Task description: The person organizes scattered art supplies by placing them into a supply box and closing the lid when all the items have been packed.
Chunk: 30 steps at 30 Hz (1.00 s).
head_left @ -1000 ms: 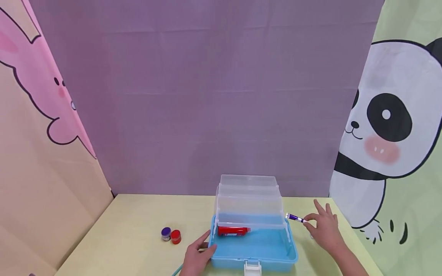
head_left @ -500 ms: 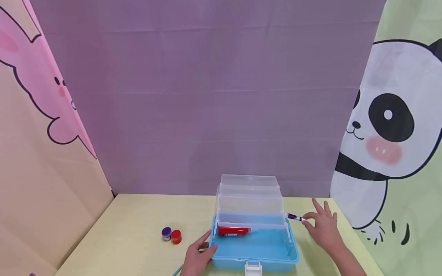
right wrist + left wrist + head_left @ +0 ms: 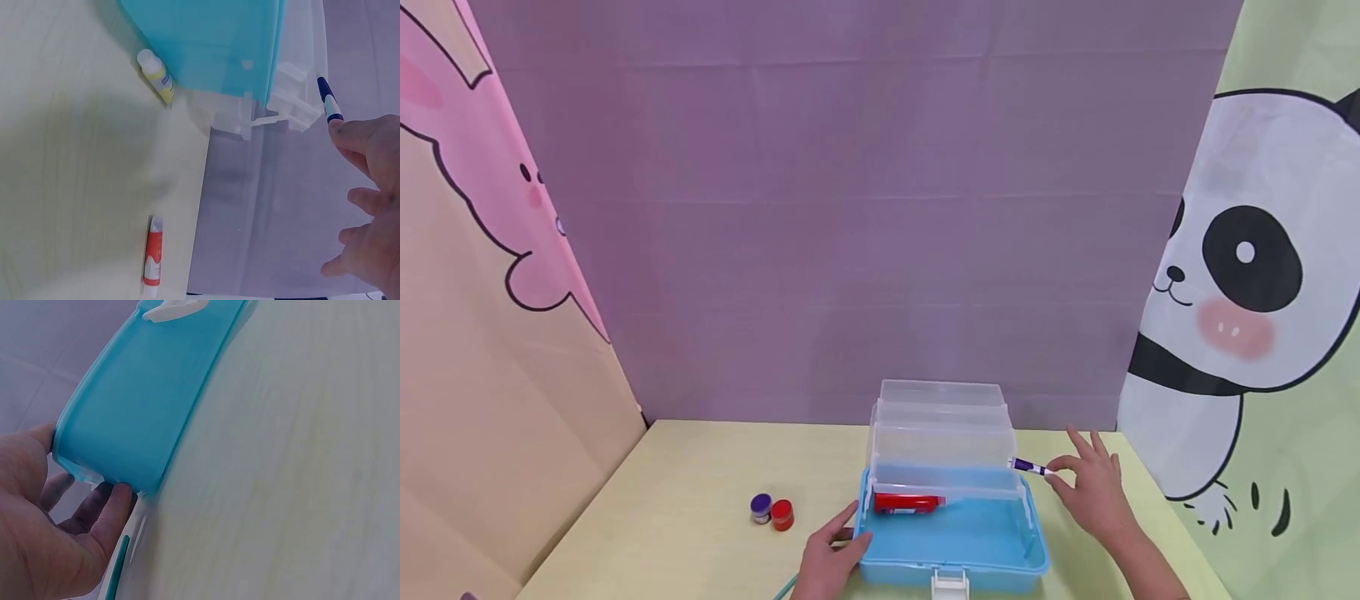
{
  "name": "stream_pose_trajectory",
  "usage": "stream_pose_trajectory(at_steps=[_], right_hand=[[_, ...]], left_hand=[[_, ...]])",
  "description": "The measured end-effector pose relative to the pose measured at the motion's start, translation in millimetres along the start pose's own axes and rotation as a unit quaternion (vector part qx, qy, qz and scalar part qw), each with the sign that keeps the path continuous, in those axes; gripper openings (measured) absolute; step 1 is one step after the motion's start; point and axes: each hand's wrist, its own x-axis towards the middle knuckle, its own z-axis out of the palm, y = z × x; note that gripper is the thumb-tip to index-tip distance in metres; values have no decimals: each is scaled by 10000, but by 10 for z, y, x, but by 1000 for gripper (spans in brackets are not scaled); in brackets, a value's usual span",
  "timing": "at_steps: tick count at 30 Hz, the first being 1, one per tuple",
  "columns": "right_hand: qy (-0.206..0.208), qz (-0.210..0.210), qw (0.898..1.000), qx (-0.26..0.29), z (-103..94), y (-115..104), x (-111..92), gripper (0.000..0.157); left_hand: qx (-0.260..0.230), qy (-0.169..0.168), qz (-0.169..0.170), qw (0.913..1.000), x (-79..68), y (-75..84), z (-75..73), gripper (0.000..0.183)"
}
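Note:
A light blue plastic box (image 3: 955, 575) with its clear stepped lid (image 3: 943, 437) raised stands on the table. My left hand (image 3: 827, 552) grips the box's left wall, thumb over the rim and fingers outside; the left wrist view shows the box wall (image 3: 137, 406) in that grasp. Between thumb and index finger, my right hand (image 3: 1096, 492) pinches a small purple-and-white paint tube (image 3: 1028, 466) by one end, other fingers spread. The tube's far end overlaps the lid's right edge in the head view; whether they touch I cannot tell. Inside the box lies a red cylindrical item (image 3: 906, 502).
Left of the box stand a purple-lidded jar (image 3: 761, 507) and a red jar (image 3: 782, 515). In the right wrist view, a yellow tube (image 3: 156, 76) lies beside the box and a red-and-white tube (image 3: 153, 256) near the table edge. A thin teal item (image 3: 786, 587) lies beside my left hand.
My right hand has moved left and slightly up, carrying the purple tube from beside the box to the lid's right edge. My left hand keeps its grip on the box.

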Motion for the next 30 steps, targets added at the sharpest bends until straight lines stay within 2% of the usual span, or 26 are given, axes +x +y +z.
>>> stream_pose_trajectory(at_steps=[19, 30], right_hand=[[100, -287, 9994, 153, 213, -284, 99, 7], [139, -441, 9988, 149, 270, -416, 151, 8]], left_hand=[[85, 21, -95, 9999, -12, -5, 6, 63], [-28, -16, -93, 10000, -34, 7, 0, 62]])
